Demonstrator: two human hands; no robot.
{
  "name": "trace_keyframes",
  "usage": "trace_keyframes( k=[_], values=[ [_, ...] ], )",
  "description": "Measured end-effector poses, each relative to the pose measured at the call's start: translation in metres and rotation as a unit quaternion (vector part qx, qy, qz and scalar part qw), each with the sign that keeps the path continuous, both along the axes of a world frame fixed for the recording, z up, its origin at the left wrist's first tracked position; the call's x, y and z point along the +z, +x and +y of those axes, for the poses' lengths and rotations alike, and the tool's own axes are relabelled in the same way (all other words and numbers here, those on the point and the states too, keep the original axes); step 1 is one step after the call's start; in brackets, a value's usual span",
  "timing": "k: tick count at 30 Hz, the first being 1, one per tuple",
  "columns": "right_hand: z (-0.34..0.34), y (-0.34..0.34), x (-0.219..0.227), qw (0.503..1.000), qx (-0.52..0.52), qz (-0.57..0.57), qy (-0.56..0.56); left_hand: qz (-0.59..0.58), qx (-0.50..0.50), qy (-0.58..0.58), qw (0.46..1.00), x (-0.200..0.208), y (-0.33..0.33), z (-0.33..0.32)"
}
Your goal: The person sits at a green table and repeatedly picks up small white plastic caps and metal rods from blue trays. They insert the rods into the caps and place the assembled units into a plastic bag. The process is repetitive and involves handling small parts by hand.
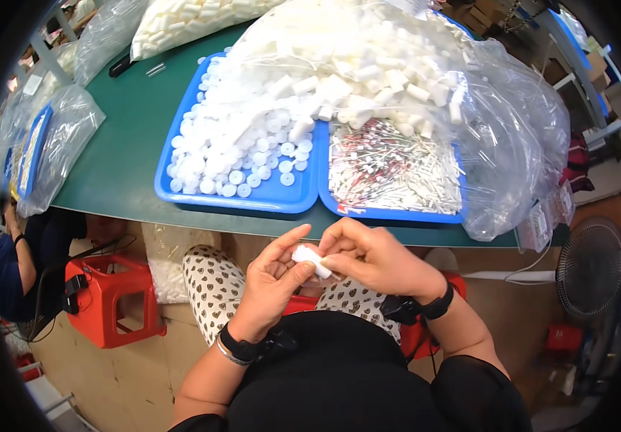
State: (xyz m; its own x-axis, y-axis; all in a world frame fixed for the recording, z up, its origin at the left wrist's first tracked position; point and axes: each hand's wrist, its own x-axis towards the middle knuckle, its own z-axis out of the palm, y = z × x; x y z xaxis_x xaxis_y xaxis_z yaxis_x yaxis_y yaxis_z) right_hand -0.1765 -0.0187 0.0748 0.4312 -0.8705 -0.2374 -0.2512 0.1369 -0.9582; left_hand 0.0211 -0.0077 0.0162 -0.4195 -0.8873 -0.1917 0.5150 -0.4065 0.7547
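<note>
Over my lap, just in front of the table edge, a short white cylinder (313, 262) is held between my hands. My left hand (273, 279) is closed round it with thumb and fingers. Thumb and fingers of my right hand (379, 258) pinch at its right end; anything small between those fingertips is hidden. Beyond my hands, a blue tray (281, 203) holds a heap of small translucent white discs (217, 155). Right of it, a second blue tray (397, 214) contains many thin white sticks (415, 173), some with red parts. Cream-white cylinders (368, 79) spill from clear plastic over both trays.
The green table (109, 165) carries another bag of white cylinders (188, 25) at the back. Crumpled clear plastic (512, 144) hangs over the right edge. A red stool (112, 299) and a seated person's arm (26, 252) are at left, a black fan (591, 266) at right.
</note>
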Motion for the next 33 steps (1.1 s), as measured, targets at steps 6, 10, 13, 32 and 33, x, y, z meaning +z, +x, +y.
trace_keyframes(
  k=[6,10,13,32,33],
  values=[
    [-0.018,-0.116,0.011,0.731,-0.192,0.521,-0.398,0.074,-0.006,0.045,0.996,-0.014,0.014,-0.002],
    [-0.001,-0.179,0.018,0.641,-0.196,0.694,-0.263,0.082,-0.045,0.057,0.994,-0.011,0.01,0.001],
    [-0.007,-0.185,0.007,0.648,-0.17,0.694,-0.264,0.024,-0.079,0.041,0.996,-0.003,0.005,0.002],
    [0.02,-0.031,0.02,0.899,-0.048,0.257,-0.351,0.114,-0.016,0.125,0.985,-0.005,0.002,0.001],
    [0.023,-0.024,0.011,0.905,-0.013,0.241,-0.349,0.124,-0.014,0.126,0.984,-0.005,-0.001,0.001]
  ],
)
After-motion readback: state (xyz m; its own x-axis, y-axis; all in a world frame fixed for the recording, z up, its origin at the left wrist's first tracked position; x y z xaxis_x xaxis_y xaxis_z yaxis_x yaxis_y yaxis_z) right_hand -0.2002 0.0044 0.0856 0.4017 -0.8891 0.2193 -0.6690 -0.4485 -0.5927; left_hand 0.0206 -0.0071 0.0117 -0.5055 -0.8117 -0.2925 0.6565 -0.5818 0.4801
